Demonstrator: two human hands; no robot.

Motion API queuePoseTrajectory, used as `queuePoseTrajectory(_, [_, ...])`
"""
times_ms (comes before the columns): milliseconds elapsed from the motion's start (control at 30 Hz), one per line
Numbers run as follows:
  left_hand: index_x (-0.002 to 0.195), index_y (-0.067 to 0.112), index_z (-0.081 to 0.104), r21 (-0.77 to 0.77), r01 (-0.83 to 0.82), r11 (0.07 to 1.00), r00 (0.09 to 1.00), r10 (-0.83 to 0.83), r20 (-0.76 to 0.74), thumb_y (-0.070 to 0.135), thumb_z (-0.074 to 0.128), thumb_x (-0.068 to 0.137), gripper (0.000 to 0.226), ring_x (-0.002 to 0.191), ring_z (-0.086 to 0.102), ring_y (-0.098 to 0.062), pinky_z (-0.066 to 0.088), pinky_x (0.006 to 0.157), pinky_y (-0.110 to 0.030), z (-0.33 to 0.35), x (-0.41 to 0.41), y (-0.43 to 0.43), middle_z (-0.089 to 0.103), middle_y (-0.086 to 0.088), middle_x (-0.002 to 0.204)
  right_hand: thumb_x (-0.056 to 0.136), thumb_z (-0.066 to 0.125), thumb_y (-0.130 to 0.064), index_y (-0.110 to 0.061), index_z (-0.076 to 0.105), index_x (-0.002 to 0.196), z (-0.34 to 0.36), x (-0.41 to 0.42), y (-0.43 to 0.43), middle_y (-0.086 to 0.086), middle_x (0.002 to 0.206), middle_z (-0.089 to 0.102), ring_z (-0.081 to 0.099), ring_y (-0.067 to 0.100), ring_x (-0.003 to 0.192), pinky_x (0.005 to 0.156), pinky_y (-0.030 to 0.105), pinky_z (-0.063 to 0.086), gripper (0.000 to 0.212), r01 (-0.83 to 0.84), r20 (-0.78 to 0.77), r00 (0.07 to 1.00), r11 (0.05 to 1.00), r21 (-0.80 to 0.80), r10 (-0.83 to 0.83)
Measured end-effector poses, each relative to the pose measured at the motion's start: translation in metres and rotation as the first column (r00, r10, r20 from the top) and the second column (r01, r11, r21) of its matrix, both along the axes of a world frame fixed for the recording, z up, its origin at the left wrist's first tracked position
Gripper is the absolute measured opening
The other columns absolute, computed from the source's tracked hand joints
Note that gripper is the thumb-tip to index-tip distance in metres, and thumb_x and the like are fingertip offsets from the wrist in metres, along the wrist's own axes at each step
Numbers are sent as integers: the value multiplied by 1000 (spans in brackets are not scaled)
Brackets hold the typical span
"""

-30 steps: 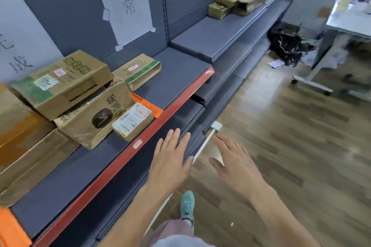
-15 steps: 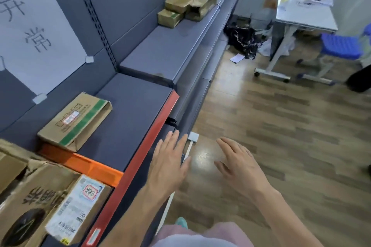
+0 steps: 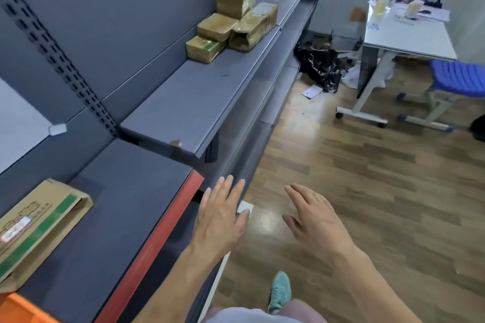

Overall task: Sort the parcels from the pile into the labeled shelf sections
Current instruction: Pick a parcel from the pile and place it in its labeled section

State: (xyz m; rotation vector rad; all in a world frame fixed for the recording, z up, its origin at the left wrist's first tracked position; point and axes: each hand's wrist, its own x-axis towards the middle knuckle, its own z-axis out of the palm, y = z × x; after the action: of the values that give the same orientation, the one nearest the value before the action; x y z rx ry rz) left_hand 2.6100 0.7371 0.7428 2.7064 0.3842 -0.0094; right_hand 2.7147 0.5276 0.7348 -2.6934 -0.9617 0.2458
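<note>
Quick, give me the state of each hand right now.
Left hand: open, fingers straight, holding nothing.
Right hand: open, fingers spread, holding nothing.

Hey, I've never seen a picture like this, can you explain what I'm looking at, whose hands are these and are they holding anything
It's one view from a camera worn on a person's head, looking forward and down. Their left hand and right hand are open and hold nothing. On the left, a cardboard parcel with a green stripe lies on a grey shelf with a red edge. Further along, a pile of small brown parcels sits on a higher shelf.
</note>
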Motion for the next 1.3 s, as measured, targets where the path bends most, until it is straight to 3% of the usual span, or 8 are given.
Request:
queuePoseTrajectory(467, [165,29,8,-41,-131,990,990,129,-61,43,38,109,66,159,-8,-12,-6,128,-36,-2,172,8,-1,3,173,101,50,-43,-25,28,158,0,196,26,-9,161,31,26,12,149,122,29,17,63,-143,-29,989,990,22,143])
queuePoseTrajectory(967, [165,30,10,-74,-73,995,997,74,10,43,41,108,66,159,-8,-11,-11,125,-32,-1,394,108,0,3,173,97,61,-37,-22,43,151,7,391,114,-8,151,46,41,12,139,114,24,24,58,-68,22,998,995,69,67])
queuePoseTrajectory(1300, [165,31,8,-81,-259,962,966,258,-27,45,40,108,67,159,-8,-11,-6,126,-33,-16,489,134,-2,4,173,100,51,-44,-25,34,156,-4,523,163,-11,157,37,33,10,144,119,25,20,61,-272,-5,962,961,46,273])
